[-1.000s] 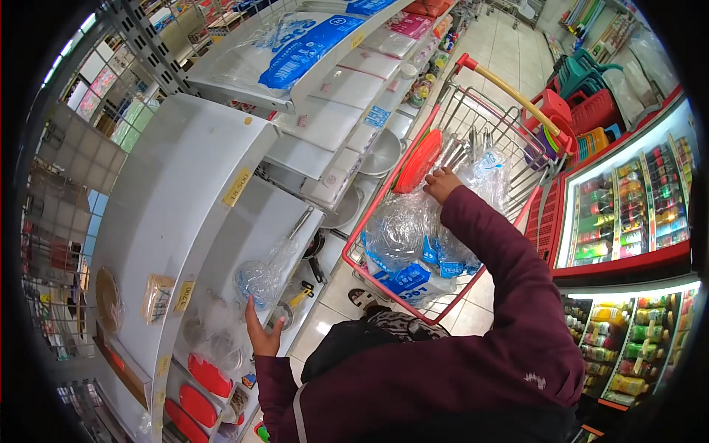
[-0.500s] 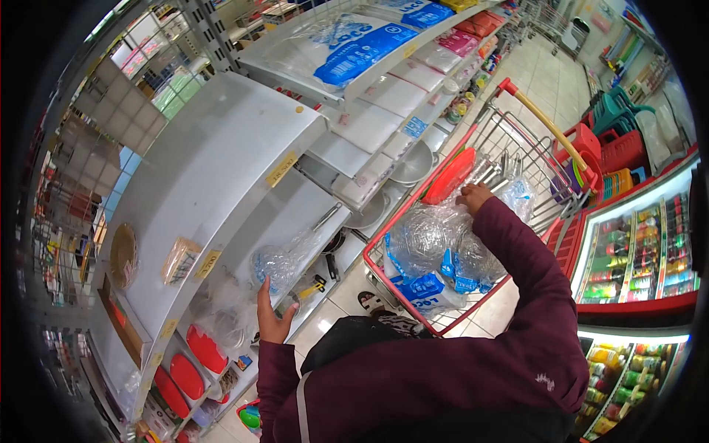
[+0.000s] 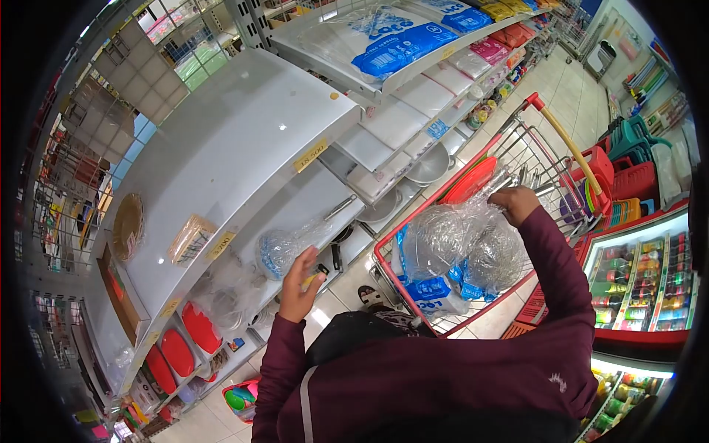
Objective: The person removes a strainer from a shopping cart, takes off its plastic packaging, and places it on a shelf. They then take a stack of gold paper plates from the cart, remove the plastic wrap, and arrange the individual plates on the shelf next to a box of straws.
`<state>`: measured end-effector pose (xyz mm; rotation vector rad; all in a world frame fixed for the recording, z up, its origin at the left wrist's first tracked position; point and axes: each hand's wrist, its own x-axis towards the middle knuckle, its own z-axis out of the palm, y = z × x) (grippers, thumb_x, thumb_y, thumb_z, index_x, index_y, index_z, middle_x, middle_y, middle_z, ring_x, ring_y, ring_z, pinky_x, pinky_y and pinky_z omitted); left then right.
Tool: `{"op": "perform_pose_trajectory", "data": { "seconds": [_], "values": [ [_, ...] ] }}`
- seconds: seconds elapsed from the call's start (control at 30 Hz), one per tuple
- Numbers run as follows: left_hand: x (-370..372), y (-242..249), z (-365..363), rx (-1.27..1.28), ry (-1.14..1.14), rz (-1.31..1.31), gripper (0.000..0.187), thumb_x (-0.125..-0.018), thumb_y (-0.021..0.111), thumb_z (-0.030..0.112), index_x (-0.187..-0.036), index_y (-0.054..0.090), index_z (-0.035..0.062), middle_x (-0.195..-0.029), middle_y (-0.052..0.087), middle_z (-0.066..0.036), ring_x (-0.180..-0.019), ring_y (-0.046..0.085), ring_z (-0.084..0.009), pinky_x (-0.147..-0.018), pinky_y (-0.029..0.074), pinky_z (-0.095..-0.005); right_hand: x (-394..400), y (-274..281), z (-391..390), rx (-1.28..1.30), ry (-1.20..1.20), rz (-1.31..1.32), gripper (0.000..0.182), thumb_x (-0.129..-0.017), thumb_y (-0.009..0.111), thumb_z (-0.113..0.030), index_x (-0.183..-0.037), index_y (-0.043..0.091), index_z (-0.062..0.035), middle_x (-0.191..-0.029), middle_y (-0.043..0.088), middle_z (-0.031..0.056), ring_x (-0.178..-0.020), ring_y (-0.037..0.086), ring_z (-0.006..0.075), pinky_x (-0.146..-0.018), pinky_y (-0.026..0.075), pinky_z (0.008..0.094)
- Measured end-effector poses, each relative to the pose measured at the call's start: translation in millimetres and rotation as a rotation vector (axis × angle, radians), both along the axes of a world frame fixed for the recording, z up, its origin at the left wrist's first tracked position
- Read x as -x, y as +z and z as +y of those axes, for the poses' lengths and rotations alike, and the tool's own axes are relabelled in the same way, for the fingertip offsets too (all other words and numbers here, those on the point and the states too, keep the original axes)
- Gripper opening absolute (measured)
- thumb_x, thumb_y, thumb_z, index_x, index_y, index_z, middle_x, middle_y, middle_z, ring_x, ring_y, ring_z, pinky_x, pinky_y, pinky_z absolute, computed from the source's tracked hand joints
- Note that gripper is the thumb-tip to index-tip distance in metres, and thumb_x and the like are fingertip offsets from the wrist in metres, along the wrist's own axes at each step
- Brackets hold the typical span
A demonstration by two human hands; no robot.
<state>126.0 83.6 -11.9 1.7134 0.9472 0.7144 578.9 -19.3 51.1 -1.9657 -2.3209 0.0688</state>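
1. The plastic-wrapped bundle [image 3: 480, 240] lies inside the shopping cart [image 3: 444, 334], on your right, its rounded ends toward you and its metal handles pointing away.
2. Your right hand [image 3: 519, 203] is over it with fingers curled down at the plastic near the handles; the fingertips are hidden, so you cannot tell whether they pinch it.
3. Within the basket, the red plate [image 3: 474, 179] sits beside the bundle along the shelf-side rim, and the blue-and-white package [image 3: 436, 295] fills the corner nearest your body. Wire mesh shows between your right hand and the yellow cart handle [image 3: 572, 151], giving room at that end.
4. Your left hand [image 3: 298, 286] is raised, palm and fingers opened out, thumb apart, near the edge of the lower shelf. The wrapped blue item [image 3: 277, 249] lies on that shelf, just beyond your fingers.
5. Above it juts the upper shelf [image 3: 244, 133], whose front edge carries yellow price tags.
6. A narrow strip of floor [image 3: 341, 292] separates the shelving from the cart's near end; the tiled aisle widens past the handle. On the other side, the drinks cooler [image 3: 650, 273] bounds your room.
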Motion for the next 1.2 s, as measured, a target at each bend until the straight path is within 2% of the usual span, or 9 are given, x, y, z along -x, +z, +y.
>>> {"op": "perform_pose_trajectory", "data": {
  "seconds": [0.1, 0.23, 0.47, 0.57, 0.73, 0.8, 0.93, 1.1, 1.2],
  "values": [
    [-22, 1, -3, 0.570, -0.003, -0.171, 0.053, -0.085, 0.050, 0.026, -0.129, 0.025, 0.0099, -0.123, 0.041, -0.012, -0.110, 0.042, -0.0201, -0.089, 0.035, -0.0321, 33, 37, 4, 0.012, 0.082, 0.080, 0.030, -0.056, 0.050, 0.000, -0.084, 0.055, -0.0110, -0.070, 0.055, 0.0071, -0.069, 0.055, 0.0279, -0.058, 0.043, 0.0379],
    [-31, -12, -2, 0.944, -0.020, -0.255, 0.043, -0.085, 0.050, 0.021, -0.124, 0.032, 0.0111, -0.112, 0.047, -0.007, -0.103, 0.047, -0.0189, -0.086, 0.038, -0.0388, 74, 50, 19, -0.074, 0.153, 0.215, 0.036, -0.053, 0.049, 0.005, -0.087, 0.055, -0.0076, -0.078, 0.054, 0.0091, -0.072, 0.054, 0.0292, -0.059, 0.043, 0.0380],
    [46, -34, 2, 0.800, 0.199, -0.834, 0.035, -0.080, 0.056, 0.012, -0.112, 0.044, 0.0044, -0.101, 0.054, -0.007, -0.092, 0.054, -0.0187, -0.082, 0.043, -0.0344, 144, 16, 68, -0.104, 0.261, 0.296, 0.038, -0.062, 0.057, -0.004, -0.099, 0.052, -0.0098, -0.081, 0.056, 0.0109, -0.074, 0.054, 0.0316, -0.064, 0.043, 0.0399],
    [93, -30, -2, 0.711, 0.262, -0.861, 0.039, -0.078, 0.059, 0.015, -0.112, 0.044, 0.0029, -0.104, 0.054, -0.009, -0.094, 0.053, -0.0191, -0.084, 0.042, -0.0333, 150, 3, 90, 0.213, 0.237, 0.297, 0.056, -0.060, 0.073, -0.025, -0.108, 0.049, -0.0094, -0.080, 0.058, 0.0119, -0.074, 0.058, 0.0257, -0.064, 0.047, 0.0332],
    [169, -62, -12, 0.593, 0.376, -0.841, 0.045, -0.078, 0.060, 0.021, -0.115, 0.042, 0.0021, -0.110, 0.052, -0.010, -0.100, 0.052, -0.0212, -0.088, 0.040, -0.0349, 132, -35, 146, 0.598, 0.253, 0.615, 0.040, -0.070, 0.066, -0.019, -0.106, 0.053, -0.0088, -0.086, 0.060, 0.0076, -0.079, 0.059, 0.0175, -0.066, 0.048, 0.0294],
    [189, -83, -16, 0.633, 0.449, -0.889, 0.045, -0.079, 0.058, 0.021, -0.116, 0.041, 0.0024, -0.111, 0.052, -0.009, -0.099, 0.052, -0.0212, -0.088, 0.040, -0.0351, 148, -64, 156, 0.733, -0.120, 1.376, 0.034, -0.075, 0.061, -0.015, -0.107, 0.052, -0.0078, -0.090, 0.058, 0.0043, -0.081, 0.058, 0.0147, -0.067, 0.049, 0.0284],
    [212, -139, -25, 0.696, 0.465, -0.922, 0.039, -0.082, 0.053, 0.016, -0.116, 0.041, 0.0033, -0.114, 0.050, -0.008, -0.100, 0.051, -0.0205, -0.087, 0.040, -0.0349, 218, -165, 152, 0.475, -0.543, 1.939, 0.044, -0.078, 0.055, -0.003, -0.117, 0.038, -0.0090, -0.093, 0.053, 0.0080, -0.081, 0.059, 0.0235, -0.068, 0.051, 0.0302],
    [189, -164, -24, 0.785, 0.640, -0.728, 0.031, -0.080, 0.054, 0.003, -0.106, 0.040, 0.0116, -0.084, 0.051, -0.003, -0.073, 0.053, -0.0121, -0.062, 0.046, -0.0267, 270, -216, 150, 0.525, -1.023, 1.983, 0.029, -0.078, 0.057, -0.010, -0.103, 0.041, -0.0116, -0.092, 0.052, 0.0046, -0.082, 0.051, 0.0196, -0.073, 0.047, 0.0396],
    [181, -191, 4, 0.736, 0.698, -0.574, 0.036, -0.078, 0.056, 0.001, -0.108, 0.039, 0.0063, -0.086, 0.050, -0.003, -0.080, 0.050, -0.0120, -0.072, 0.042, -0.0263, 267, -235, 174, 0.471, -1.115, 2.063, 0.024, -0.079, 0.054, -0.011, -0.100, 0.044, -0.0120, -0.092, 0.052, 0.0047, -0.081, 0.051, 0.0204, -0.073, 0.047, 0.0389]
  ]
}}
